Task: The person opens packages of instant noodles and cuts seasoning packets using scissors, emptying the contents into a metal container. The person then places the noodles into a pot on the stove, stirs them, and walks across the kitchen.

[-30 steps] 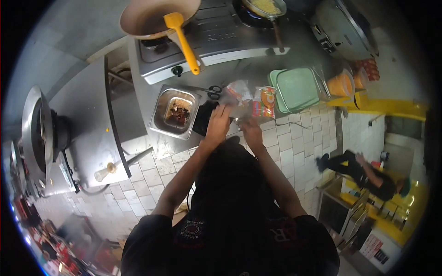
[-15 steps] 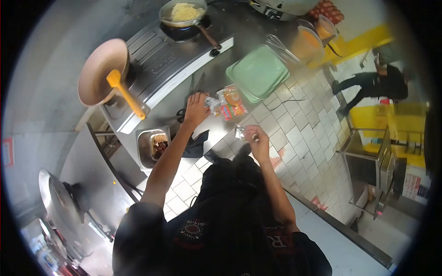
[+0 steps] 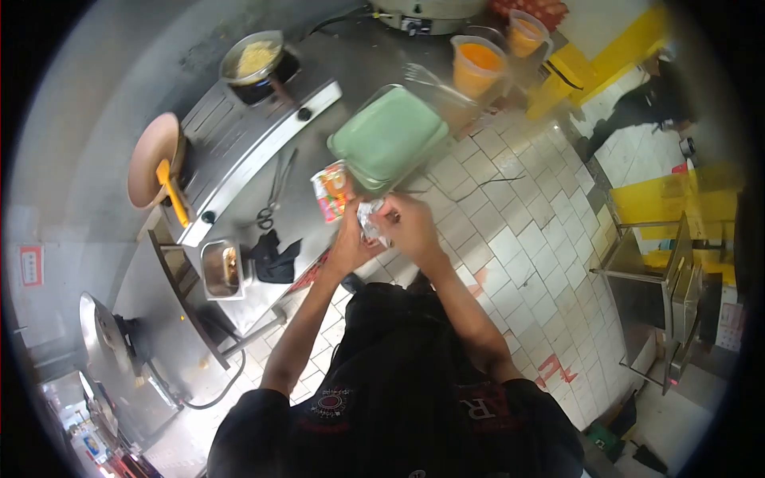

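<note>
In front of my body, my left hand [image 3: 347, 243] is closed around a small silver-white sachet [image 3: 370, 221] near the counter's edge. My right hand [image 3: 416, 231] meets it from the other side, fingers bent and pinched at the sachet; motion blurs them. Just beyond my left fingers lies an orange, red and white printed food packet [image 3: 332, 191] on the steel counter. Touching or nearly touching that packet is a pale green lidded container [image 3: 390, 135]. What is inside the sachet is hidden.
A pan of noodles [image 3: 259, 57] and a brown pan [image 3: 150, 163] with an orange spatula [image 3: 170, 190] sit on the stove. Scissors [image 3: 266, 217], a black cloth [image 3: 275, 259] and a steel tub [image 3: 209, 272] lie left. Orange liquid fills a jug [image 3: 478, 76]. A person [image 3: 641, 107] stands right.
My left hand has lifted the silver sachet from the counter toward my right hand, and the two hands have come together. The view has shifted, and the person at right has moved.
</note>
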`<state>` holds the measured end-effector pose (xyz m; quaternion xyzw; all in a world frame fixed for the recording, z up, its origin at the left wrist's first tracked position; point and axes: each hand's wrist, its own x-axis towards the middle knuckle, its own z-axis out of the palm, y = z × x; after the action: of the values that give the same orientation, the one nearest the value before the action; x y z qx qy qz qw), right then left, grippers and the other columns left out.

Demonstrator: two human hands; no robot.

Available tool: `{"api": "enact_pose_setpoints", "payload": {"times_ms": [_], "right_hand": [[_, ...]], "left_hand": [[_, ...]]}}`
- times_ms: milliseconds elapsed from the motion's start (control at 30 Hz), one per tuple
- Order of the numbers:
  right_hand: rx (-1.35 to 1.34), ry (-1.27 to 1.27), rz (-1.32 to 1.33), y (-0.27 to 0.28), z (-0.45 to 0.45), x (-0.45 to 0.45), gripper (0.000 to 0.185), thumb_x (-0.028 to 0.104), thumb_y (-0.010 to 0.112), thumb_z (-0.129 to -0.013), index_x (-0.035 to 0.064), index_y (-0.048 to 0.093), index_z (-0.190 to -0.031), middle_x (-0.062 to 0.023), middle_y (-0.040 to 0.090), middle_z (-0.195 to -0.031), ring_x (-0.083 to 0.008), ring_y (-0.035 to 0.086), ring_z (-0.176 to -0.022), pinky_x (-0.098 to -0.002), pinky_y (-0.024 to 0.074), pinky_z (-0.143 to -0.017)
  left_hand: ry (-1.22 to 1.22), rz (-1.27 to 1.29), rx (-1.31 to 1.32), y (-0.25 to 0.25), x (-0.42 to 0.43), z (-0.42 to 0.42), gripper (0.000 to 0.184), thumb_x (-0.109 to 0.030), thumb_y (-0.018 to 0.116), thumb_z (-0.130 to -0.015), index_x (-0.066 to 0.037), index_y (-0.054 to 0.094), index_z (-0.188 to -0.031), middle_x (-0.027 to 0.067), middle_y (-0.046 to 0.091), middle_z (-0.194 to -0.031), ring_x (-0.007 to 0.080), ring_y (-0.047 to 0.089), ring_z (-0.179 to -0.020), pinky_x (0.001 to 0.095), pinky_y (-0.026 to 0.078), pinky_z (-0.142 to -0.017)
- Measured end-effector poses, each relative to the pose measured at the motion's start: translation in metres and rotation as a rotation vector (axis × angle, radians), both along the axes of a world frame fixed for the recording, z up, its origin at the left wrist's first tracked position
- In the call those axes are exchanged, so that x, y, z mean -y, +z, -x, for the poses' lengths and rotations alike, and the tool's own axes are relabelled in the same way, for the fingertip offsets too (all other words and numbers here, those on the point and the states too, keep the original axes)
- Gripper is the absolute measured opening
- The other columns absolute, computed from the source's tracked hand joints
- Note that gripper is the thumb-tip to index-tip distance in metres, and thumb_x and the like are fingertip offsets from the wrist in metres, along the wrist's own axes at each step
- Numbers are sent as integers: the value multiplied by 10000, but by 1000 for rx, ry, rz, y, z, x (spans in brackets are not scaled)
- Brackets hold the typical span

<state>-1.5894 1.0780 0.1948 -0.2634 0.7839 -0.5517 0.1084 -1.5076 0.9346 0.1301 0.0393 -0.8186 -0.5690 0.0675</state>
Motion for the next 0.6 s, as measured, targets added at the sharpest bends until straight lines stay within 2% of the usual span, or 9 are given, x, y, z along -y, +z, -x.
{"api": "enact_pose_setpoints", "payload": {"times_ms": [33, 200, 267, 300, 400, 433, 467, 533, 600], "right_hand": [[-98, -56, -61, -1, 4, -15, 272, 69, 778, -688, 25, 519, -760, -154, 591, -715, -318, 628, -633, -387, 497, -598], [-166, -221, -249, -24, 30, -89, 254, 107, 752, -699, 53, 519, -785, -126, 618, -704, -326, 660, -701, -407, 496, -603], [8, -74, -161, -28, 54, -121, 245, 139, 767, -718, 45, 554, -794, -118, 650, -714, -294, 671, -692, -377, 504, -609], [153, 13, -64, -16, 68, -140, 244, 170, 779, -694, 58, 602, -819, -122, 673, -787, -335, 661, -736, -404, 514, -656], [118, 63, 69, -22, 108, -186, 251, 179, 785, -689, 54, 596, -797, -116, 650, -727, -315, 658, -703, -389, 504, -638], [168, 59, 76, -25, 122, -199, 274, 160, 780, -688, 52, 578, -839, -113, 638, -702, -312, 651, -681, -380, 495, -621], [168, 52, 74, -25, 137, -209, 274, 160, 780, -688, 52, 578, -839, -113, 638, -702, -312, 651, -681, -380, 495, -621], [161, -88, -153, -23, 171, -230, 278, 111, 783, -757, 27, 542, -867, -75, 631, -692, -148, 615, -647, -297, 477, -598], [242, -77, -80, -33, 210, -254, 285, 117, 774, -777, 31, 542, -919, -69, 633, -704, -145, 611, -654, -299, 474, -600]], "left_hand": [[-3, 206, -136, 0, -22, 5, 1028, -154, 898, -611, -21, 266, -1410, 218, 487, -1246, 368, 580, -1058, 429, 474, -934], [125, 161, -101, -17, -127, 34, 944, -166, 841, -699, 40, 244, -1400, 232, 563, -1165, 360, 605, -1030, 403, 454, -952], [94, 49, -160, -28, -149, 55, 884, -163, 803, -748, 53, 241, -1396, 214, 601, -1136, 341, 617, -1042, 400, 461, -948], [9, 223, -210, -34, -154, 66, 843, -155, 773, -783, 49, 238, -1402, 203, 603, -1153, 313, 614, -1071, 403, 465, -948], [21, 159, -22, -32, -181, 97, 850, -157, 775, -785, 34, 234, -1412, 200, 604, -1150, 306, 617, -1066, 405, 462, -953], [20, -64, -5, -34, -190, 111, 925, -170, 830, -730, 26, 242, -1416, 201, 605, -1146, 305, 622, -1063, 396, 468, -948], [14, -66, -5, -36, -200, 128, 925, -170, 830, -730, 26, 242, -1416, 201, 605, -1146, 305, 622, -1063, 396, 468, -948], [-73, 1, 49, -42, -220, 165, 961, -155, 858, -692, 3, 253, -1421, 205, 582, -1174, 322, 609, -1079, 391, 472, -944], [-118, 60, 58, -33, -245, 210, 969, -143, 869, -678, -13, 262, -1422, 210, 567, -1194, 334, 598, -1093, 392, 474, -944]]}}
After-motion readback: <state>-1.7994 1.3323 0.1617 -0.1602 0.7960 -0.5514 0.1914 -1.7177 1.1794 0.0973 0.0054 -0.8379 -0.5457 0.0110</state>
